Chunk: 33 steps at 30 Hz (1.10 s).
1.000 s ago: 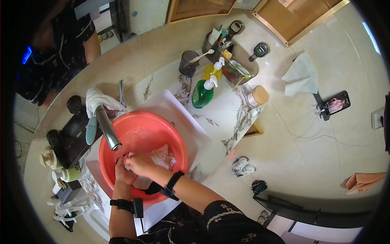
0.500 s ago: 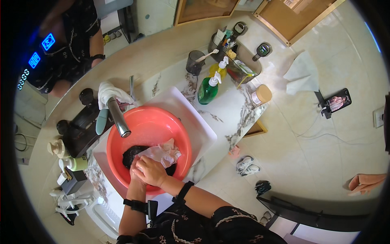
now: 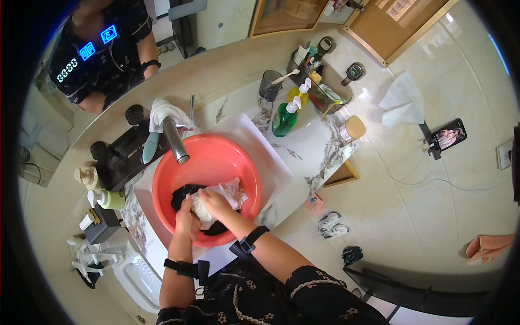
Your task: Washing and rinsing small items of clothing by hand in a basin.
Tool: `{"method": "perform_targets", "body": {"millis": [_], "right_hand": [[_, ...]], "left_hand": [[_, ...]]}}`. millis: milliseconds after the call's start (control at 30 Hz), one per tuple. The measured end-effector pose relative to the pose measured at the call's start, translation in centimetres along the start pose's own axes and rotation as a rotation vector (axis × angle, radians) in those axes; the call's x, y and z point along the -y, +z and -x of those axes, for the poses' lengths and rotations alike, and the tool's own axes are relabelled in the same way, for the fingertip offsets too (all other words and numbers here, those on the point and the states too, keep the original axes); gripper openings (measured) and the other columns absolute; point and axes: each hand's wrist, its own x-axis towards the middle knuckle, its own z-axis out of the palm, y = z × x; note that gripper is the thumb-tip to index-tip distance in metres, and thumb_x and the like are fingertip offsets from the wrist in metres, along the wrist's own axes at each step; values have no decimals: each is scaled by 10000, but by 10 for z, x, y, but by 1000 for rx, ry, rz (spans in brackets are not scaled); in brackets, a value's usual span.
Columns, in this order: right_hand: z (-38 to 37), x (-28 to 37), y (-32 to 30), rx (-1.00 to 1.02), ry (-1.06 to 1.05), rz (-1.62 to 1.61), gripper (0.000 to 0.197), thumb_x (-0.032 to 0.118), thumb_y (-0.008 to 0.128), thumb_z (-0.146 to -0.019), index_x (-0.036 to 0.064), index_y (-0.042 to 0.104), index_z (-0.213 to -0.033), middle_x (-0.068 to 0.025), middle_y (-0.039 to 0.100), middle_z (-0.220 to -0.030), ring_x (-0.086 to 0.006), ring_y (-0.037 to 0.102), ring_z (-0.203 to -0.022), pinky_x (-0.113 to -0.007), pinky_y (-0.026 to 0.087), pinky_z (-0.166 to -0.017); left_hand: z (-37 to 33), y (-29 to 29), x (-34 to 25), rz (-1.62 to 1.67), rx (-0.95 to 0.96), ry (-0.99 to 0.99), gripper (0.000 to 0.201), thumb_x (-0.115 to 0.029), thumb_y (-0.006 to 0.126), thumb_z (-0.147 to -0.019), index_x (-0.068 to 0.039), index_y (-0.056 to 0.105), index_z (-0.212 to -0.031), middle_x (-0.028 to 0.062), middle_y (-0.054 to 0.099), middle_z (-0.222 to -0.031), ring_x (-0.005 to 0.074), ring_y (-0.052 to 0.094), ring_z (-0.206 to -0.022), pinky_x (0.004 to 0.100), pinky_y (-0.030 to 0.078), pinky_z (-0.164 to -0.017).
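Note:
A pale pink and white cloth garment [image 3: 227,191] is bunched inside the coral-red basin [image 3: 206,146]. My right hand [image 3: 214,205] grips its whitish wad from above, with fingers closed round it. My left hand [image 3: 187,222] pinches the wad's near-left side, the thumb pointing up. Both hands are inside the basin, a small gap between them. Black cloth [image 3: 182,195] lies beneath and beside the pale one, partly hidden by my hands. What kind of garment each is, I cannot make out.
The basin sits in a white sink [image 3: 279,181] under a chrome faucet [image 3: 174,142] draped with a white cloth [image 3: 165,112]. A green pump bottle [image 3: 283,120], a dark cup [image 3: 270,86] and a lidded jar [image 3: 352,130] stand on the marbled counter [image 3: 303,157]. A phone [image 3: 449,135] hangs on the wall.
My hands have come apart from being pressed together, and the whitish wad now shows between them. The whole view has shifted slightly.

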Motion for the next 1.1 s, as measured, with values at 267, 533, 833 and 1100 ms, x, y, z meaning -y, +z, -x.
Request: {"method": "perform_targets", "body": {"millis": [267,533,833,1100], "right_hand": [[7,19,-8,150,36,-53,378,360,481,-890,-2,588,-910,-201,623,-865,-288,610,-846,-364,460,-746],[38,-12,-46,195,-50,-37,334,197,623,-832,42,531,-1113,-130,508,-1124,-230,509,-1016,-366,420,-867],[38,-54,-69,206,-4,240,250,187,565,-848,13,572,-1028,-120,579,-1018,-211,563,-905,-317,439,-816],[29,-51,-52,283,-113,372,233,163,584,-811,20,591,-994,-161,594,-1010,-274,576,-927,-353,446,-814]], "left_hand": [[38,17,-25,-852,316,270,734,-119,703,-735,-37,301,-1344,103,474,-1184,189,474,-1080,326,397,-927],[71,-25,-33,-798,113,216,581,-112,687,-750,-35,392,-1244,83,549,-1084,184,543,-981,318,447,-868],[146,-121,-84,-655,-600,505,684,-14,635,-741,-65,254,-1308,152,540,-1077,217,560,-961,314,478,-794],[131,-115,-104,-1101,-560,427,870,-279,703,-734,-135,193,-1425,315,227,-1379,411,331,-1256,424,395,-944]]}}
